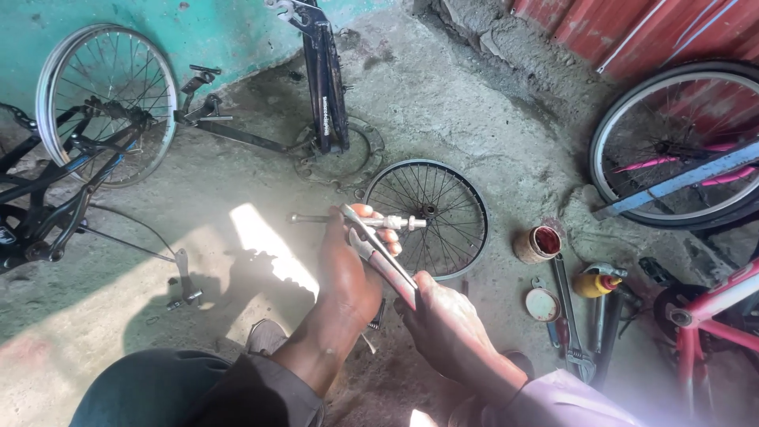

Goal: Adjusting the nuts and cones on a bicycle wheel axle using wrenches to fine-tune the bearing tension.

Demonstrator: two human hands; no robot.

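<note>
Down close, the right hand (443, 320) is clenched on the red handles of the pliers (379, 253), their tips up at the axle (360, 221). The left hand (348, 269) grips that axle, holding it level above the floor (237, 332). Just beyond lies a small spoked wheel (431, 217); a grease tin (538, 243) stands to its right.

Concrete floor (474, 103), centre: small black spoked bicycle wheel (431, 215) lying flat. Just right of it: open rust-brown tin (538, 243); nearer, round lid (542, 304) beside long steel wrench (571, 316). Far left: larger silver-rimmed wheel (107, 99) against the wall. Behind: black fork (324, 79).
</note>
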